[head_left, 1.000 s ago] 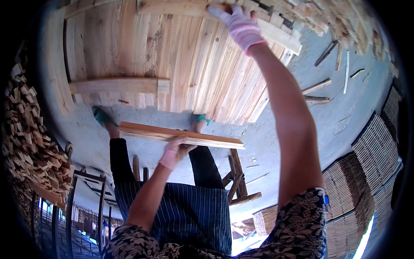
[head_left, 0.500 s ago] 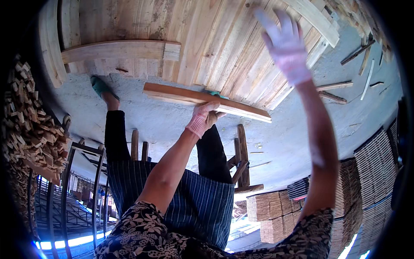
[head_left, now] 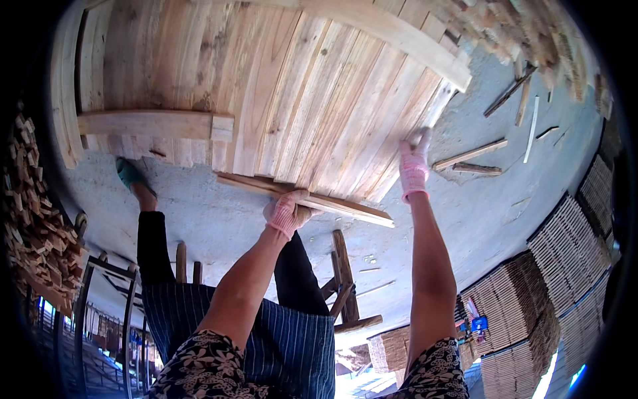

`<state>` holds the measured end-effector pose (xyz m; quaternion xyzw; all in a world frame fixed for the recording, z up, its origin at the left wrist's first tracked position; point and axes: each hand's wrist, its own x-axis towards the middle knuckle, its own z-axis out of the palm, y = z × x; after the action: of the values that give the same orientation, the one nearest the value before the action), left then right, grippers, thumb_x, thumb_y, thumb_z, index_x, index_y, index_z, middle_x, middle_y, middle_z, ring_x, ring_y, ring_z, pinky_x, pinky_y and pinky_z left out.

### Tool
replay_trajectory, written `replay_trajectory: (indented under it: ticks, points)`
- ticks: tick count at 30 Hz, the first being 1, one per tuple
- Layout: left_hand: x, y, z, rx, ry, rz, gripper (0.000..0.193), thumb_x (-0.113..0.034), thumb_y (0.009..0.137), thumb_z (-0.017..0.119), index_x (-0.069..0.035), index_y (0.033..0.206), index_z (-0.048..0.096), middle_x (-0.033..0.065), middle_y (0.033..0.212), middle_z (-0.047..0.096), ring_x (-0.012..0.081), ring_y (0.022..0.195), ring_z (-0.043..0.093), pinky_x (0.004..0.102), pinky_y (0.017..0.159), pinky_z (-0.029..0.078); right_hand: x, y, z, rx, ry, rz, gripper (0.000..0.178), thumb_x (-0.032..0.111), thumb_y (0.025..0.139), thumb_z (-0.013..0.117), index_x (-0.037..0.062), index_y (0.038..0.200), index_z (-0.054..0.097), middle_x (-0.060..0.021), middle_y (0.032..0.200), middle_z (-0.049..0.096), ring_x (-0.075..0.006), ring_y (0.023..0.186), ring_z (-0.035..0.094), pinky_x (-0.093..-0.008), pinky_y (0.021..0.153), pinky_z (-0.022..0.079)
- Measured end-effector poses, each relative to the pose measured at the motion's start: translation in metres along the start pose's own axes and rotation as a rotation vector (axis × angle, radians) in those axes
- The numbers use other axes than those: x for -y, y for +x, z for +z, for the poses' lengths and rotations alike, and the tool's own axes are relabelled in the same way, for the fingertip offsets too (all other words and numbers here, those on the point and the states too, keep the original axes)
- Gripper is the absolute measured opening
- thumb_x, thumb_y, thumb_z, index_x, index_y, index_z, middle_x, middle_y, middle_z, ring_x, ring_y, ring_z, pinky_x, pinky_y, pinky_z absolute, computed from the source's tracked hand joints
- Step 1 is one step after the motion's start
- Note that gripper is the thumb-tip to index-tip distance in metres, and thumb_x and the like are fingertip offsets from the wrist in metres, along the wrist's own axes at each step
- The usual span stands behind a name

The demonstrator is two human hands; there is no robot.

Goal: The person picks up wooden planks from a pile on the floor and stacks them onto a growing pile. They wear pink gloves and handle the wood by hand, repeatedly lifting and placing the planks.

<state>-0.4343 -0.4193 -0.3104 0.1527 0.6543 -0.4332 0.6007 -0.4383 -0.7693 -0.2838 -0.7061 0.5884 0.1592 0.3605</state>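
My left hand (head_left: pixel 289 211), in a pink and white glove, is closed around a narrow wooden board (head_left: pixel 355 210). That board lies crosswise along the near ends of a row of planks (head_left: pixel 292 100) laid side by side. My right hand (head_left: pixel 415 166), gloved alike, rests against the right edge of the plank row. Its thumb and fingers are apart, though the fingertips are partly hidden. One wooden crosspiece (head_left: pixel 379 26) lies over the far right of the planks, and a shorter one (head_left: pixel 156 124) over their near left.
Loose sticks (head_left: pixel 472 154) are scattered on the concrete floor (head_left: pixel 492 206) at right. A low wooden stool (head_left: pixel 344 279) stands by my leg. Wood pieces are heaped at left (head_left: pixel 40 226), beside a metal rack (head_left: pixel 86 292). Slatted wood stacks (head_left: pixel 508 306) stand at lower right.
My right hand has come down from above the planks to their right edge. My left hand and the narrow board now sit lower in view, the board against the plank ends; the view has shifted.
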Motion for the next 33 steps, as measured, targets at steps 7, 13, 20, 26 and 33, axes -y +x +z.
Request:
replay_trajectory:
  ticks: [7,13,20,26,33]
  points:
    - [0.011,-0.023,0.015,0.215,0.209,0.096,0.010,-0.008,0.081,0.072,-0.004,0.083,0.063,0.0111,0.097,0.063,0.0296,0.106,0.059,0.0557,0.096,0.051,0.004,-0.001,-0.013,-0.034,-0.075,-0.269,0.076,0.035,0.100,0.054,0.0059,0.157,0.015,-0.0190,0.159,0.027,-0.0306,0.147,0.027,-0.0348,0.118,0.023]
    - [0.014,-0.119,0.007,0.314,0.180,0.052,0.047,-0.002,0.083,0.070,-0.005,0.125,0.049,0.0100,0.117,0.058,0.0292,0.109,0.062,0.0545,0.094,0.055,0.076,-0.107,-0.001,0.227,-0.239,-0.674,0.069,0.031,0.093,0.062,0.0070,0.151,0.033,-0.0207,0.138,0.049,-0.0367,0.133,0.044,-0.0427,0.113,0.033]
    - [-0.009,-0.168,0.047,0.538,0.211,0.021,0.047,-0.001,0.085,0.066,-0.001,0.128,0.049,0.0134,0.122,0.060,0.0252,0.112,0.063,0.0408,0.093,0.056,0.108,-0.217,0.026,0.943,-0.601,-0.714,0.067,0.028,0.080,0.072,0.0328,0.143,0.047,-0.0170,0.131,0.049,-0.0404,0.122,0.049,-0.0520,0.102,0.041]
    - [-0.133,-0.140,0.073,0.156,0.396,0.518,0.046,-0.027,0.086,0.072,-0.010,0.125,0.053,0.0132,0.112,0.060,0.0278,0.094,0.064,0.0467,0.085,0.056,0.075,-0.147,0.090,-0.114,-0.789,-1.323,0.054,0.019,0.086,0.053,0.0425,0.135,0.051,-0.0110,0.119,0.048,-0.0344,0.101,0.052,-0.0522,0.089,0.046]
    - [-0.210,-0.153,0.095,0.212,0.410,0.103,0.061,-0.028,0.085,0.071,-0.002,0.133,0.044,0.0211,0.127,0.053,0.0382,0.112,0.058,0.0553,0.101,0.048,0.082,-0.140,0.108,0.028,-0.710,-1.367,0.051,0.025,0.081,0.059,0.0461,0.128,0.055,-0.0105,0.122,0.049,-0.0297,0.108,0.053,-0.0504,0.095,0.041]
